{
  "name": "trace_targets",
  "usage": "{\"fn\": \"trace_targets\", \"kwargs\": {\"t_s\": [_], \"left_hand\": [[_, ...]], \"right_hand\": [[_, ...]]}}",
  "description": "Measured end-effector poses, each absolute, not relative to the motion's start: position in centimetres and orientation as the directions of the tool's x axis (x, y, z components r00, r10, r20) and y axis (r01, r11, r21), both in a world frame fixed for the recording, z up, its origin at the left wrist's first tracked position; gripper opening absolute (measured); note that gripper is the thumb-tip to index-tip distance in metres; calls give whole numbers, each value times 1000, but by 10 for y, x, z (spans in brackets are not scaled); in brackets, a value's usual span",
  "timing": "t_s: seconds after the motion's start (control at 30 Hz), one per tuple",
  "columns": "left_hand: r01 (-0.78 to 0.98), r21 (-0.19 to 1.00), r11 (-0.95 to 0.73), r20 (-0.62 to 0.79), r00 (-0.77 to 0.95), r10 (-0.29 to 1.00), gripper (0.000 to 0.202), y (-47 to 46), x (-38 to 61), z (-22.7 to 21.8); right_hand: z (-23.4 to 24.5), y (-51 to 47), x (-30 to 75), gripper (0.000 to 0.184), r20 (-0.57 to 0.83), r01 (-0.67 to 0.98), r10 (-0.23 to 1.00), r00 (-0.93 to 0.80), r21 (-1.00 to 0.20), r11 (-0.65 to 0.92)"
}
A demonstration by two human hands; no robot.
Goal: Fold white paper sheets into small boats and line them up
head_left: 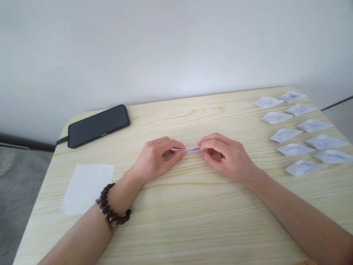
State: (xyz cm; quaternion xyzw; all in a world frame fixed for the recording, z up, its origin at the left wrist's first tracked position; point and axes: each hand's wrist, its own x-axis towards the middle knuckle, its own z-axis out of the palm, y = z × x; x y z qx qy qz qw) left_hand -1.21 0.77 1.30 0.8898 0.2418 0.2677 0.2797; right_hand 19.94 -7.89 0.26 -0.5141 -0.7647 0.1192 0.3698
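A small folded white paper point(192, 149), seen edge-on as a thin strip, is held between my two hands over the middle of the table. My left hand point(158, 158) pinches its left end between thumb and fingers, and a dark beaded bracelet circles that wrist. At the other end, the fingertips of my right hand point(224, 156) are closed on the paper. My fingers cover both of its ends. To the right lie several folded paper boats point(294, 149) in two rough columns.
A black phone point(99, 125) with a cable plugged in lies at the back left. Flat white paper point(85, 187) rests beside my left forearm. The pale wooden table point(176, 228) meets a white wall point(176, 48) at its far edge.
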Motion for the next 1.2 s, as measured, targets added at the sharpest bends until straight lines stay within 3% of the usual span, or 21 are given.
{"fn": "trace_targets", "kwargs": {"t_s": [0.17,0.4,0.7,0.9,1.2], "left_hand": [[249,565,-786,398,753,525,8,9,-12,13],[190,515,-836,483,741,467,10,10,-13,11],[258,550,-794,372,775,510,13,9,-11,13],[286,568,-771,298,803,517,11,9,-9,14],[286,573,-768,276,815,510,11,8,-10,14]], "right_hand": [[3,-80,200,8,369,720,897,-242,-552,421],[5,-79,201,9,380,772,876,-298,-443,455],[8,-81,198,10,380,762,891,-249,-491,422],[7,-81,190,10,433,813,893,-123,-472,340],[5,-82,184,11,379,845,925,-32,-484,228]]}}
